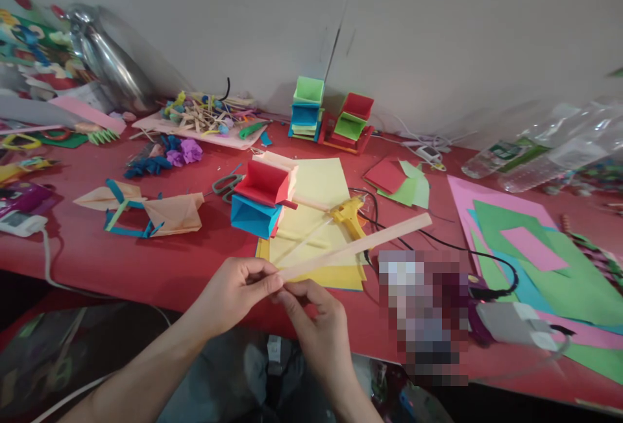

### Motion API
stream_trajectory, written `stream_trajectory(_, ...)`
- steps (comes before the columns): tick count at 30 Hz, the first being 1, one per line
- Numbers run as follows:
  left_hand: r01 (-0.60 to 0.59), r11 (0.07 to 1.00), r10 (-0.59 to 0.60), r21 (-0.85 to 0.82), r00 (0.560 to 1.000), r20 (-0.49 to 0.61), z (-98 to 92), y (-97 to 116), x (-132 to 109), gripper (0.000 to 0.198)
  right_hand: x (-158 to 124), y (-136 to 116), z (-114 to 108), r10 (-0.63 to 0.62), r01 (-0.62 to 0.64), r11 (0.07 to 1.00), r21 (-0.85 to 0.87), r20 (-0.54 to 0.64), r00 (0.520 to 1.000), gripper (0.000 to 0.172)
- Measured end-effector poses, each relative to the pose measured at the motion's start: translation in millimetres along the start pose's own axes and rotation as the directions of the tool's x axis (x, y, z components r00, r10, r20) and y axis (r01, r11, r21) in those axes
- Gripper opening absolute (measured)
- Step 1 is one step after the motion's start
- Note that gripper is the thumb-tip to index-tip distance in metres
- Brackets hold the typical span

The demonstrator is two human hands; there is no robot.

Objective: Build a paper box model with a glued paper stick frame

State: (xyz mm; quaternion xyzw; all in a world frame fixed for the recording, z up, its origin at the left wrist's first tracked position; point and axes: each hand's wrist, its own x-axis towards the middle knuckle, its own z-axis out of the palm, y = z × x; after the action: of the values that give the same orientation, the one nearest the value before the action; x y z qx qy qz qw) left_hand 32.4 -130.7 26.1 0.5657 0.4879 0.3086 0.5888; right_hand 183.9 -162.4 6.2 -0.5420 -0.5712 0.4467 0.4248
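Note:
A long, flat, pale peach strip (360, 246), paper or thin wood, slants up to the right over the table. My left hand (238, 293) pinches its near end between thumb and fingers. Close against it, my right hand (316, 316) has thumb and forefinger closed at the same end; the very tip is hidden by the fingers. Beyond the strip, a yellow glue gun (349, 215) lies on yellow paper sheets (324, 180). Red and blue folded paper boxes (263, 183) stand at the left of these sheets, with scissors (226, 185) partly behind them.
A peach-and-blue paper construction (172, 214) lies at left. Green-blue and red-green paper box stacks (307, 108) stand by the wall. Coloured paper sheets (525, 248) and plastic bottles (549, 144) occupy the right. A black cable (452, 244) crosses the table near a blurred patch.

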Motion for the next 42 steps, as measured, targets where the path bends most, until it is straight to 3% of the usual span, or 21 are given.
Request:
stream_trajectory(8, 0.05, 0.99, -0.053, -0.133, 0.998, -0.018, 7.4, 0.9, -1.0, 0.025, -4.2, 8.0, 3.5, -0.12, 0.122, 0.993, -0.006, -0.214, 0.969, 0.006)
stream_trajectory(13, 0.041, 0.992, -0.045, -0.116, 0.999, -0.031, 10.0, 1.0, -1.5, 0.025, -5.9, 6.5, 1.6, -0.096, 0.118, 0.99, 0.084, -0.226, 0.969, 0.007)
stream_trajectory(20, 0.032, 0.993, -0.039, -0.116, 0.997, -0.063, 13.8, 2.2, -2.9, 0.024, -6.7, 9.5, -0.9, -0.244, 0.238, 0.97, -0.058, -0.293, 0.924, 0.01)
stream_trajectory(25, 0.047, 0.991, -0.055, -0.125, 0.997, -0.058, 14.1, 2.7, -1.1, 0.024, -9.1, 8.9, -7.7, -0.307, 0.299, 0.952, -0.07, -0.244, 0.92, 0.012)
stream_trajectory(29, 0.093, 0.981, -0.103, -0.173, 0.993, -0.05, 11.6, -1.5, 2.6, 0.025, -20.6, 8.2, -18.3, -0.25, 0.258, 0.966, 0.017, -0.202, 0.947, 0.02)
stream_trajectory(33, 0.102, 0.978, -0.113, -0.184, 0.992, -0.048, 12.4, -5.2, 6.5, 0.027, -33.6, 11.6, -26.8, -0.211, 0.213, 0.977, -0.011, -0.167, 0.963, 0.024)
stream_trajectory(39, 0.106, 0.975, -0.113, -0.195, 0.993, -0.022, 18.2, -5.7, 9.7, 0.028, -30.7, 9.0, -31.3, -0.235, 0.207, 0.965, -0.162, -0.178, 0.956, 0.014)
stream_trajectory(42, 0.098, 0.977, -0.107, -0.192, 0.994, -0.038, 17.3, -6.6, 9.4, 0.027, -25.3, 6.5, -30.0, -0.247, 0.234, 0.967, -0.1, -0.149, 0.957, 0.012)
